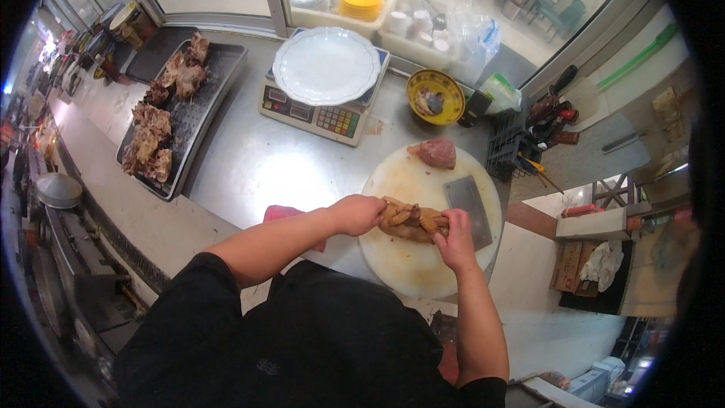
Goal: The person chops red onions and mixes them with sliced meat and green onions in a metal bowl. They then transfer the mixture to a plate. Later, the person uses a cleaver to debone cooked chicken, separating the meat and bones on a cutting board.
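Note:
A browned, cooked whole bird [412,223] lies on a round white cutting board [408,272], held at both ends. My left hand [360,215] is closed on its left end, and my right hand [455,236] grips the right end, with fingers over the top. Just right of the bird lies a cleaver [469,209] with a broad metal blade, flat on the board; part of it is behind my right hand. A reddish piece of meat [436,153] rests near the board's far edge.
A digital scale [308,119] carries a white scalloped plate [327,66]. At the far left, a black tray [212,99] holds several cooked meat pieces. A yellow bowl [436,96] with scraps stands beyond the board. Knives fill a black rack [504,141] at right. A red cloth [283,213] lies by my left forearm.

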The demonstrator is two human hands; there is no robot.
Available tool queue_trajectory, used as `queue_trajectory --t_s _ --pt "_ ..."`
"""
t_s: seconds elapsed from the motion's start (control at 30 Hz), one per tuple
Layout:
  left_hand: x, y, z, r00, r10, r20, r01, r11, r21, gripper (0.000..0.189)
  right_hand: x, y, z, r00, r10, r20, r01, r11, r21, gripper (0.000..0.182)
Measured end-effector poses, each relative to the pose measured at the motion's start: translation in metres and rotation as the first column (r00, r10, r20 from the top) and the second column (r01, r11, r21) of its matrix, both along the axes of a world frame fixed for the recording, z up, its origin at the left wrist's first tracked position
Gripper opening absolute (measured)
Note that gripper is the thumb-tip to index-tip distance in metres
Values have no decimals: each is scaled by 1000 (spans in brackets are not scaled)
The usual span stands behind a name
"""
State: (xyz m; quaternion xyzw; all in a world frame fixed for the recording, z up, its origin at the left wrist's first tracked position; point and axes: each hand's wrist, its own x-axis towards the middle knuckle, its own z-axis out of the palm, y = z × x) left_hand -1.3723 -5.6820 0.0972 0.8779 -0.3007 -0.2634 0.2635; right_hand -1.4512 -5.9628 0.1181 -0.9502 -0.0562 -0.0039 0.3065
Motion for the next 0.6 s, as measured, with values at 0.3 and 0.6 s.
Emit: queue_trajectory --t_s 0.3,0.6 --pt "6 1 0 997 -81 6 80 995 52 27 0 3 4 1000 -3 2 3 1000 -29 52" --pt "9 -18 46 968 -249 43 220 912 345 27 3 0 -1 1000 11 -8 -12 997 -72 52"
